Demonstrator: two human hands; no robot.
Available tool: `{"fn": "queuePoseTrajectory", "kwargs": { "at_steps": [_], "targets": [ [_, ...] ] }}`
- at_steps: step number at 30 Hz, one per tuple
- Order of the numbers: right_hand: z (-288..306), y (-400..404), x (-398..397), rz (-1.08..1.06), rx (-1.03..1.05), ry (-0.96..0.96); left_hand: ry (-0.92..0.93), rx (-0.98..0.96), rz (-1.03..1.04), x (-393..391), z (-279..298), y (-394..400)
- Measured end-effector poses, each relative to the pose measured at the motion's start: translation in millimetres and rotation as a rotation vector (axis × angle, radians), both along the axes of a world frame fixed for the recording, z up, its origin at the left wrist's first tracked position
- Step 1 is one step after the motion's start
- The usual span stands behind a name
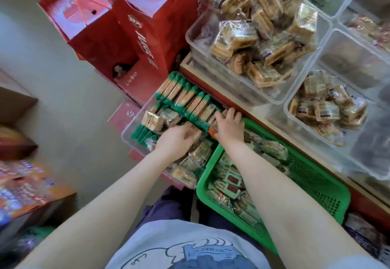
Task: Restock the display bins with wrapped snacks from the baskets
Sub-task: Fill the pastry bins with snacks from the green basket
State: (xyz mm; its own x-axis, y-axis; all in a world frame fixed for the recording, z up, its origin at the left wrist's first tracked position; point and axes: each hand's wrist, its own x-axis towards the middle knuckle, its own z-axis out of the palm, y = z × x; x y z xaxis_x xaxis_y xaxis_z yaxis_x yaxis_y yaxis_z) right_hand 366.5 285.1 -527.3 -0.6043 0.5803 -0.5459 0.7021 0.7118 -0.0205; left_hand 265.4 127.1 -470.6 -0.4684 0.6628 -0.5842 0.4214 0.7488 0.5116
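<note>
Now both hands are working down in the low clear bin [135, 129] beside the green basket [316, 186]. The left hand [175, 140] is curling over a tan wrapped snack [193, 130] near the bin's middle, fingers bent around it, apparently gripping. The right hand [230, 126] is reaching across the basket's far corner with fingers spread and fairly straight, pressing against the end of the green-edged packs [190, 100] standing in a row along the bin's far side; whether it is holding anything underneath, I cannot tell. More wrapped snacks [232, 188] are lying loose in the basket's near half, waiting their turn. Up on the shelf, bigger clear tubs [211, 43] are sitting heaped with tan packets.

These packs are looking light and crinkly, with slick film and brittle biscuit inside, so squeezing hard is risking breakage. Taking them across the flat sides, not by the sealed ends, is looking like the safer hold.
</note>
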Motion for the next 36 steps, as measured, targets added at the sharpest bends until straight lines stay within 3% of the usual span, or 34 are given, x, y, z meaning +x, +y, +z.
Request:
{"fn": "queuePoseTrajectory", "kwargs": {
  "at_steps": [9,13,21,23,26,29,33,36],
  "targets": [
    [26.5,10.5,12.9,-0.282,-0.111,0.337,-0.234,0.109,0.275,-1.9,15.1,8.4],
    [35.3,14.6,18.4,-0.412,-0.154,0.361,-0.3,0.118,0.388,-0.9,24.3,19.8],
    [17.3,6.5,13.0,0.048,-0.087,0.156,-0.353,0.11,0.451,7.9,22.5,22.5],
    [5.5,4.0,7.3,0.038,-0.075,0.075,-0.358,0.102,0.466,10.3,19.0,19.1],
    [-5.1,-0.3,-1.5,-0.035,-0.046,0.166,-0.387,0.085,0.526,11.9,14.3,11.9],
    [8.6,1.8,-11.4,-0.337,-0.301,0.391,-0.432,0.072,0.595,10.6,13.6,4.5],
    [70.3,1.5,-2.2,-1.07,-1.151,0.869,-0.652,0.119,0.754,8.1,25.3,3.8],
    [113.0,-6.0,25.8,-1.329,-1.588,1.084,-0.828,0.263,0.804,11.5,44.7,15.7]
  ]
}}
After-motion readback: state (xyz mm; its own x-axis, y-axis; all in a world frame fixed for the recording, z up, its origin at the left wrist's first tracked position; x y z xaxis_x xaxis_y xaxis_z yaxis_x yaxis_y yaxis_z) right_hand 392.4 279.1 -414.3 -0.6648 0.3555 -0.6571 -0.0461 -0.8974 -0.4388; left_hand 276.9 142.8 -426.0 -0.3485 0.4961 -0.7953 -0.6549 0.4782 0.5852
